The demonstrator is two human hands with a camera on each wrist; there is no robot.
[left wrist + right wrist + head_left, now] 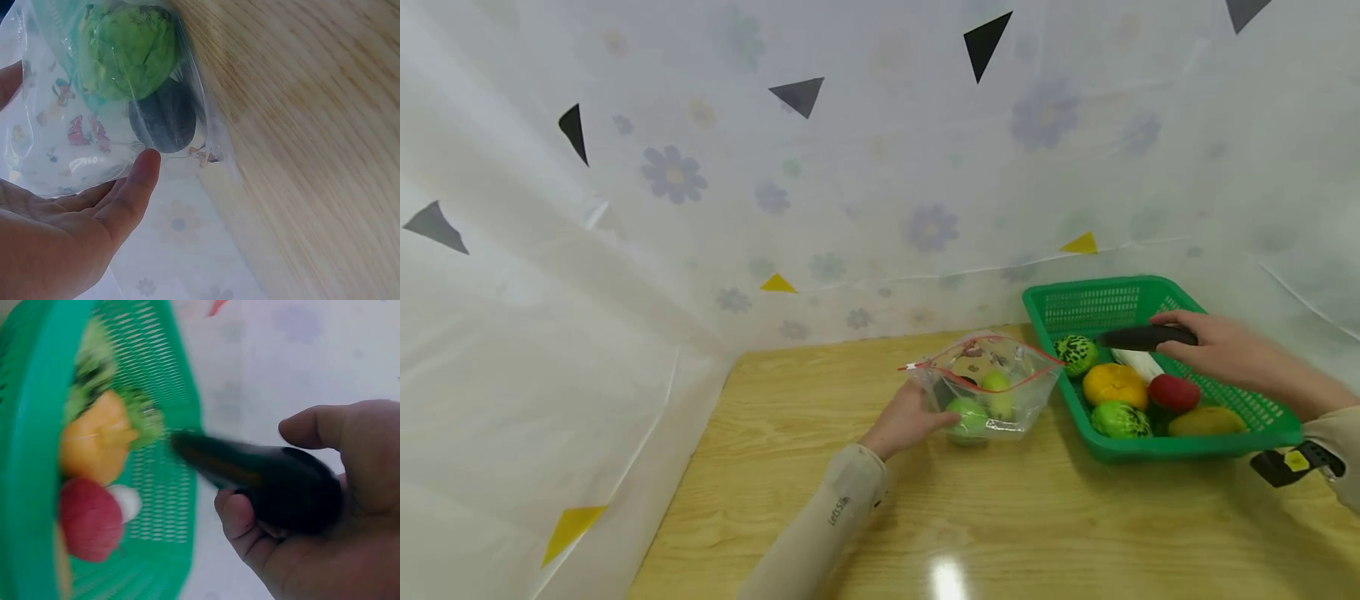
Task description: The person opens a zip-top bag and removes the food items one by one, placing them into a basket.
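Note:
On the wooden table (1000, 517) lies a clear zip bag (992, 379) with a red seal, its mouth open towards the basket. My left hand (913, 417) grips its left side. In the left wrist view the bag (69, 137) rests against my palm (75, 231), with a green fruit (131, 50) and a dark item (165, 119) inside. My right hand (1217, 346) holds a dark eggplant (1142, 337) over the green basket (1157, 446). The right wrist view shows the eggplant (262, 475) clasped in my fingers (240, 515) beside the basket (31, 425).
The basket holds a speckled green fruit (1077, 354), an orange one (1114, 385), a red one (1174, 393), another green one (1118, 419), a yellowish one (1206, 422) and a white piece (1138, 364). White flowered sheeting (850, 208) walls the table at the back and left.

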